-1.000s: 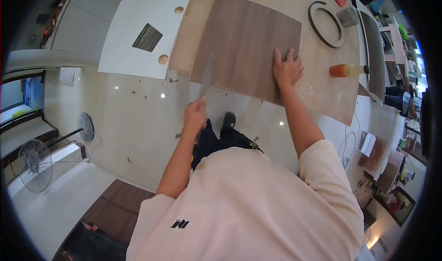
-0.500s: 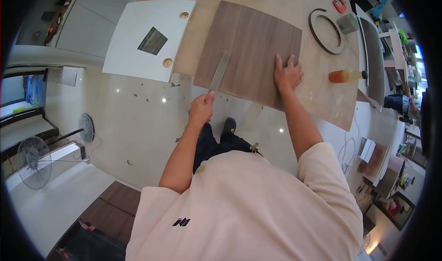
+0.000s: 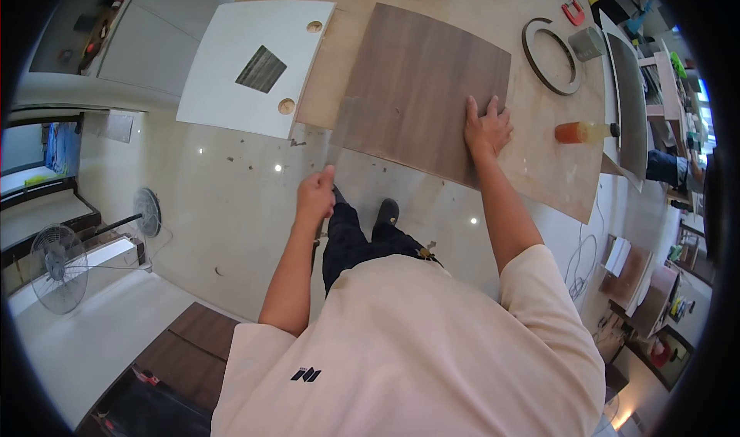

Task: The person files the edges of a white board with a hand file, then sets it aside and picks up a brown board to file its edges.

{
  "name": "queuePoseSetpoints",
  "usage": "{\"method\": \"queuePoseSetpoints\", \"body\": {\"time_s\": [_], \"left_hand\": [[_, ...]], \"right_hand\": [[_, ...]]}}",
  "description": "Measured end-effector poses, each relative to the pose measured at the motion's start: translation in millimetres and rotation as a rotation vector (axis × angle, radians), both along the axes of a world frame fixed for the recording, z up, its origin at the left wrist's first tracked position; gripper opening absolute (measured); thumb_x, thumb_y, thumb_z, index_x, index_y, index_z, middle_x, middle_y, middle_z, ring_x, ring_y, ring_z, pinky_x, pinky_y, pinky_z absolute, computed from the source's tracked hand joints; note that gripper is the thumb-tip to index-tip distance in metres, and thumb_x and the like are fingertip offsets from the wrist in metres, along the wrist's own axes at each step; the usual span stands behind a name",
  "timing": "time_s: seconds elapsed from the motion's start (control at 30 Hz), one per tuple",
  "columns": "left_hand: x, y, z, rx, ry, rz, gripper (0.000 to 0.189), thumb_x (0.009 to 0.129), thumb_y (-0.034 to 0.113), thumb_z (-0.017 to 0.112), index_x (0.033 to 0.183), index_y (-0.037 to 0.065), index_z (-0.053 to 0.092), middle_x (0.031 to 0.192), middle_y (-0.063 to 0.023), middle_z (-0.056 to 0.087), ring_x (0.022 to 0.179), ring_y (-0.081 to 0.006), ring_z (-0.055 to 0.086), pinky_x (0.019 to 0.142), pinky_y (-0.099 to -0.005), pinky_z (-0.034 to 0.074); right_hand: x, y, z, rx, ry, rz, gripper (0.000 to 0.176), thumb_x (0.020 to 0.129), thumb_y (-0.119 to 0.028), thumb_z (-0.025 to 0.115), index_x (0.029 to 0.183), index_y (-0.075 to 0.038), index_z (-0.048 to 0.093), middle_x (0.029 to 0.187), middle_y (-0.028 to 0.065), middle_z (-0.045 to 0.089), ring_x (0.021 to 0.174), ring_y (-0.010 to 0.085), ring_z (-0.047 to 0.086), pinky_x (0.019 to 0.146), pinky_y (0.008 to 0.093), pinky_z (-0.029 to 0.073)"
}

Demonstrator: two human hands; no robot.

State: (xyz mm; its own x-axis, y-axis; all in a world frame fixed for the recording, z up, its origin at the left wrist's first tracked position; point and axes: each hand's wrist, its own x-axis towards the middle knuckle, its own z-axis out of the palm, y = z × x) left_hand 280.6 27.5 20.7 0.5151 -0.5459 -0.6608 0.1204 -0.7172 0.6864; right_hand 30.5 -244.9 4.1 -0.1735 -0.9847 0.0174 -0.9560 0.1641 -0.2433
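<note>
A brown wood-grain panel (image 3: 420,82) lies on the worktable, its near edge jutting over the front. My left hand (image 3: 316,196) is closed around the end of a long flat metal file (image 3: 334,153). Motion smears the file, which slants up along the panel's near left corner. On the panel's right side my right hand (image 3: 489,133) rests palm down with fingers spread, near the right edge.
Left of the panel lies a white board (image 3: 220,67) with a diamond-shaped dark patch and two round holes. A coil of edge banding (image 3: 530,52), a tin (image 3: 588,44), a red clamp (image 3: 573,11) and a bottle of orange liquid (image 3: 572,132) are on the right. Fans (image 3: 55,263) stand far left.
My left hand has moved left and slightly down with the file, which has gone from over the panel's front edge to its left corner. My right hand stays on the panel.
</note>
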Motion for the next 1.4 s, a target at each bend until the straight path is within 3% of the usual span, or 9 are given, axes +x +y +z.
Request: {"method": "queuePoseSetpoints", "body": {"time_s": [0.33, 0.57, 0.63, 0.73, 0.83, 0.93, 1.1, 1.23, 1.4], "left_hand": [[7, 71, 46, -0.089, 0.011, 0.125, 0.047, 0.103, 0.047, 0.053, 0.083, 0.005, 0.057, 0.052, -0.002, 0.048, 0.036, -0.0111, 0.044, 0.035, -0.0267, 0.035], [20, 134, 69, -0.13, 0.011, 0.222, 0.047, 0.105, 0.046, 0.051, 0.078, 0.007, 0.051, 0.052, -0.0032, 0.049, 0.036, -0.0124, 0.045, 0.036, -0.0273, 0.037], [24, 134, 69, -0.177, 0.019, 0.216, 0.047, 0.105, 0.046, 0.05, 0.079, 0.007, 0.051, 0.052, -0.0032, 0.049, 0.036, -0.0125, 0.045, 0.036, -0.0275, 0.038], [45, 133, 65, -0.209, 0.004, 0.145, 0.048, 0.105, 0.048, 0.048, 0.078, 0.009, 0.05, 0.053, -0.0026, 0.049, 0.037, -0.0127, 0.046, 0.036, -0.0274, 0.038], [77, 130, 59, -0.24, 0.006, 0.03, 0.046, 0.105, 0.047, 0.048, 0.079, 0.009, 0.05, 0.054, -0.0024, 0.05, 0.039, -0.0122, 0.048, 0.038, -0.0266, 0.04], [110, 124, 64, -0.256, 0.003, -0.121, 0.043, 0.106, 0.044, 0.049, 0.08, 0.009, 0.05, 0.056, -0.0022, 0.051, 0.042, -0.0116, 0.05, 0.04, -0.0259, 0.041], [144, 100, 55, -0.323, 0.032, -0.359, 0.035, 0.106, 0.034, 0.051, 0.084, 0.007, 0.051, 0.062, -0.0025, 0.055, 0.051, -0.0089, 0.054, 0.046, -0.0244, 0.043], [121, 59, 52, -0.547, -0.085, -0.577, 0.026, 0.103, 0.026, 0.054, 0.097, 0.0, 0.056, 0.068, -0.0113, 0.062, 0.058, -0.0213, 0.062, 0.055, -0.0359, 0.05], [25, 6, 72, -0.793, -0.115, -0.765, 0.019, 0.101, 0.021, 0.055, 0.104, 0.002, 0.058, 0.083, -0.0199, 0.068, 0.076, -0.0387, 0.068, 0.066, -0.0417, 0.052]], "right_hand": [[10, 9, -15, -0.085, 0.182, 0.277, 0.083, 0.097, -0.064, 0.039, 0.155, -0.005, 0.033, 0.161, 0.0218, 0.027, 0.15, 0.0395, 0.02, 0.121, 0.0563, 0.012], [148, 176, 2, 0.015, -0.131, 1.053, 0.093, 0.087, -0.06, 0.063, 0.153, -0.001, 0.033, 0.162, 0.0234, 0.022, 0.152, 0.0399, 0.016, 0.122, 0.057, 0.009], [163, 203, 20, 0.234, -0.089, 1.295, 0.094, 0.087, -0.058, 0.066, 0.153, 0.0, 0.033, 0.163, 0.0222, 0.022, 0.152, 0.0393, 0.015, 0.123, 0.0554, 0.01], [155, 219, 11, 0.107, -0.183, 1.569, 0.091, 0.088, -0.053, 0.066, 0.152, 0.002, 0.032, 0.163, 0.0222, 0.02, 0.153, 0.0382, 0.013, 0.124, 0.0531, 0.009], [157, 207, 26, -0.006, -0.089, 0.879, 0.082, 0.091, -0.047, 0.064, 0.152, -0.001, 0.035, 0.165, 0.0197, 0.018, 0.154, 0.0357, 0.011, 0.124, 0.0524, 0.009], [162, 218, 19, 0.072, 0.176, 1.016, 0.074, 0.093, -0.042, 0.063, 0.152, -0.004, 0.037, 0.164, 0.0186, 0.022, 0.152, 0.0359, 0.022, 0.123, 0.0512, 0.019], [181, 279, 6, 0.256, -0.457, 0.933, 0.069, 0.091, -0.034, 0.068, 0.148, -0.003, 0.043, 0.154, 0.0207, 0.041, 0.141, 0.0339, 0.043, 0.114, 0.0445, 0.036], [173, 289, 61, 0.553, -0.918, 0.56, 0.062, 0.092, -0.028, 0.071, 0.144, -0.002, 0.049, 0.149, 0.0196, 0.049, 0.137, 0.0283, 0.048, 0.11, 0.0399, 0.04], [131, 312, 87, 0.278, -1.267, 0.322, 0.071, 0.087, -0.009, 0.071, 0.149, -0.003, 0.038, 0.133, 0.0151, 0.059, 0.122, 0.0262, 0.058, 0.104, 0.0379, 0.046]]}}
